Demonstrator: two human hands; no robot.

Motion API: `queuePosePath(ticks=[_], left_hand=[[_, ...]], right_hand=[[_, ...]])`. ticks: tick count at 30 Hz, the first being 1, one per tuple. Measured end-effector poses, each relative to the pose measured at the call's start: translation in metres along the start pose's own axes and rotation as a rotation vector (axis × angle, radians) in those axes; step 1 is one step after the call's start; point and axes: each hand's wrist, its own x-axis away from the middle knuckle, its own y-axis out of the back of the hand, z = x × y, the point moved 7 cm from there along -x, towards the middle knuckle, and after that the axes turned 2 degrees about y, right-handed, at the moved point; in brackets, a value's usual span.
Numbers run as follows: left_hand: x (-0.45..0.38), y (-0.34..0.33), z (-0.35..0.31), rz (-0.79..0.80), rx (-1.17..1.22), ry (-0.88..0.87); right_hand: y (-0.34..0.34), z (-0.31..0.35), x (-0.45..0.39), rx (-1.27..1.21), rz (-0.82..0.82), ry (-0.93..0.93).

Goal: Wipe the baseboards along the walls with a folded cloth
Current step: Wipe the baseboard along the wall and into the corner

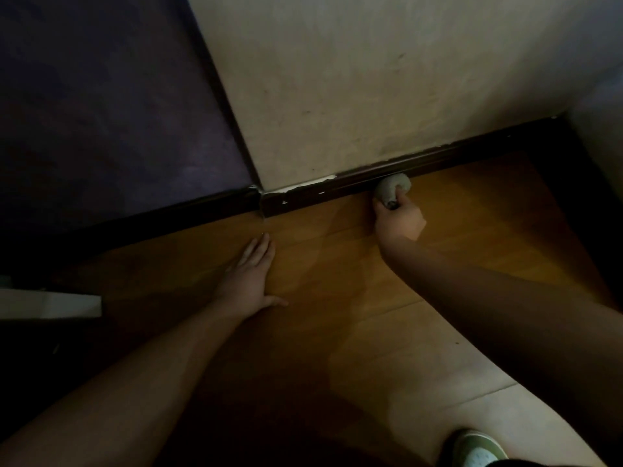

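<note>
So the right hand (397,219) is wrapped around a bunched-up grey cloth (391,189), fingers curled tight on it, and the far end of the cloth is pushed right up against the dark baseboard (337,187) where it meets the floor. That spot is a bit to the right of the wall corner, on the stretch under the pale wall (354,79). The top edge of the baseboard near the corner looks chipped, with little white flecks showing along it.

The left hand (251,274) isn't holding anything. It's lying flat on the wooden floor (337,257), fingers straight and close together pointing toward the baseboard, thumb stuck out to the right side. The fingertips stop just short of the trim, near the corner joint.

To the left of the corner there's a purple wall (101,112), and the same dark trim carries on along the bottom of it. The lighting is pretty dim over there so can't make out much detail.

Bottom right you can see the toe of a green and white shoe (478,448) sitting on a lighter patch of floor. On the far left edge there's some white flat thing (50,303), can't tell what it is.
</note>
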Motion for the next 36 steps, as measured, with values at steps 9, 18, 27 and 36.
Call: queuePosePath(ticks=[9, 18, 27, 36], left_hand=[[0.001, 0.004, -0.004, 0.017, -0.015, 0.096], [0.025, -0.014, 0.011, -0.036, 0.185, 0.375], [0.025, -0.013, 0.011, -0.004, 0.189, 0.359], [0.029, -0.008, 0.012, -0.012, 0.209, 0.353]], right_hand=[[-0.041, 0.019, 0.047, 0.011, 0.078, -0.028], [-0.076, 0.025, 0.080, 0.057, 0.180, 0.027], [-0.137, 0.059, 0.140, 0.121, 0.601, 0.341], [-0.109, 0.049, 0.114, 0.160, 0.675, 0.451]])
